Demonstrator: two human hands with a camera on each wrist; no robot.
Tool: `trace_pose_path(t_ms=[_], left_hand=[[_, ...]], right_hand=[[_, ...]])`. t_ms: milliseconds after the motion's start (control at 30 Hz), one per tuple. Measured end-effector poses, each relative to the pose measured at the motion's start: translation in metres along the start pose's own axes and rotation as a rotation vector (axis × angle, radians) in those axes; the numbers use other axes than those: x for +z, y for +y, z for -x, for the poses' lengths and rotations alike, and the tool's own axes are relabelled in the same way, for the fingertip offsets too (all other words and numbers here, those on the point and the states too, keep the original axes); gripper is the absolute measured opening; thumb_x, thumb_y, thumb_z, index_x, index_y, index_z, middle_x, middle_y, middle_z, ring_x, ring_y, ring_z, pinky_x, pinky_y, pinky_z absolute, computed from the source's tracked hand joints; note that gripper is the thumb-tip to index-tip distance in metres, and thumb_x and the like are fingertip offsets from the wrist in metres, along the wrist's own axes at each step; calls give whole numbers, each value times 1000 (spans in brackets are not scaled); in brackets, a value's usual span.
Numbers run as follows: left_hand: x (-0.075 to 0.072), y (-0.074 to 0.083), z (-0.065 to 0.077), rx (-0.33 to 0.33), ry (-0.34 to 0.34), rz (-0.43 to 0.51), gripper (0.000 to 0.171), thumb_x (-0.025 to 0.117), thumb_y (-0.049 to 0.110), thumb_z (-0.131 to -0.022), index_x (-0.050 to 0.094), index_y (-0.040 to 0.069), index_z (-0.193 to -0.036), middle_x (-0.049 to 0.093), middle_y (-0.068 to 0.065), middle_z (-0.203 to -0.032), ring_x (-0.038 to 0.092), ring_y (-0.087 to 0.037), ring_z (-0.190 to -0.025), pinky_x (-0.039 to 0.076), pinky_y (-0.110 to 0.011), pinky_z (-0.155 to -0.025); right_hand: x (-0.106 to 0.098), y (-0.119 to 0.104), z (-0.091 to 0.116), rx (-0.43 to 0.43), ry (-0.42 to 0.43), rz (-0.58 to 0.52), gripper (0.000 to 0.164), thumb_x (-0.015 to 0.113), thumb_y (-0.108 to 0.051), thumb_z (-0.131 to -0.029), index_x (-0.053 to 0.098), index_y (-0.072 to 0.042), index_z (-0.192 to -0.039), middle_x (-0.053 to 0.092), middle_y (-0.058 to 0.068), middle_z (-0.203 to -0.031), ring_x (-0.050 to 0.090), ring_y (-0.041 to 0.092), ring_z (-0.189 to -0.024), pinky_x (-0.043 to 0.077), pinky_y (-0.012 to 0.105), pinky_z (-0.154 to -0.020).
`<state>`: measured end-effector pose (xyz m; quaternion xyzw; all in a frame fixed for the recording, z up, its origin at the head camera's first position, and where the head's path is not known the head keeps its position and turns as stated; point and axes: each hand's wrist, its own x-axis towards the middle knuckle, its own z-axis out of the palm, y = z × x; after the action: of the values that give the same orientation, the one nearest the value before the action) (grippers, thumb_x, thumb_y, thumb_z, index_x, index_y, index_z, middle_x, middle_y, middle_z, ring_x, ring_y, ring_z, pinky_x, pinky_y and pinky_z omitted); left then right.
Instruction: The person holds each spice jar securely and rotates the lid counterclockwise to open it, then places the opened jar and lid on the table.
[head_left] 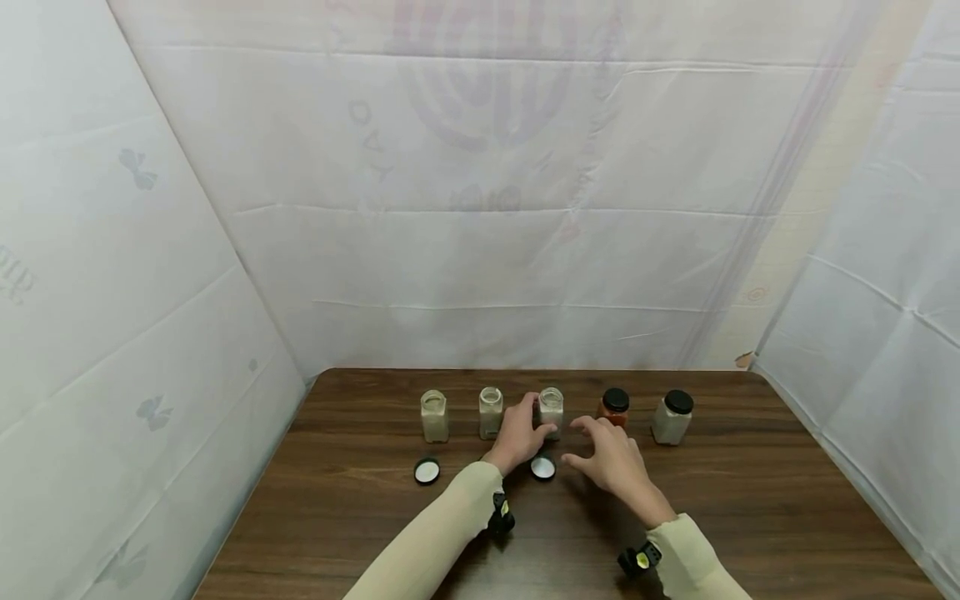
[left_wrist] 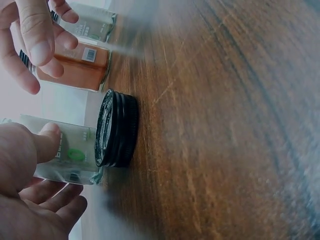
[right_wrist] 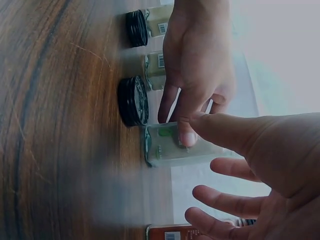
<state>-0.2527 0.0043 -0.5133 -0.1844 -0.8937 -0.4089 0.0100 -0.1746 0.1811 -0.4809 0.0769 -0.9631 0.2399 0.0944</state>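
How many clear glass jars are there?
5, left to right: lidless pale-filled jar, second lidless jar, third lidless jar in the bare left hand, black-capped orange-filled jar, black-capped pale-filled jar.

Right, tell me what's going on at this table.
A person's left hand grips the middle jar in a row of five; that jar is open. The right hand is close by, holding nothing. The left two jars are open too, while the red jar and far-right jar wear black lids. Two loose lids lie on the table.
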Motion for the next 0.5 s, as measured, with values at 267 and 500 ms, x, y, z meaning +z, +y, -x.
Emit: trace_pose_path(t_ms=[267,500], left_hand=[[1,0,3,2,25,-1,59,75,22,-97,47,4,-146,63,-16,-134,62,-32,-123,52,-47,-99],[1,1,2,17,38,0,65,75,26,-97,44,4,-149,61,-17,-139,59,-32,-128,51,-48,-101]], right_hand=[[-2,1,0,-7,15,-3,49,88,-31,-83,69,-13,-125,69,11,-112,67,29,-95,52,53,-77],[-3,3,0,-1,19,2,48,88,-30,-83,69,-14,-124,69,11,-112,67,30,-95,53,54,-76]])
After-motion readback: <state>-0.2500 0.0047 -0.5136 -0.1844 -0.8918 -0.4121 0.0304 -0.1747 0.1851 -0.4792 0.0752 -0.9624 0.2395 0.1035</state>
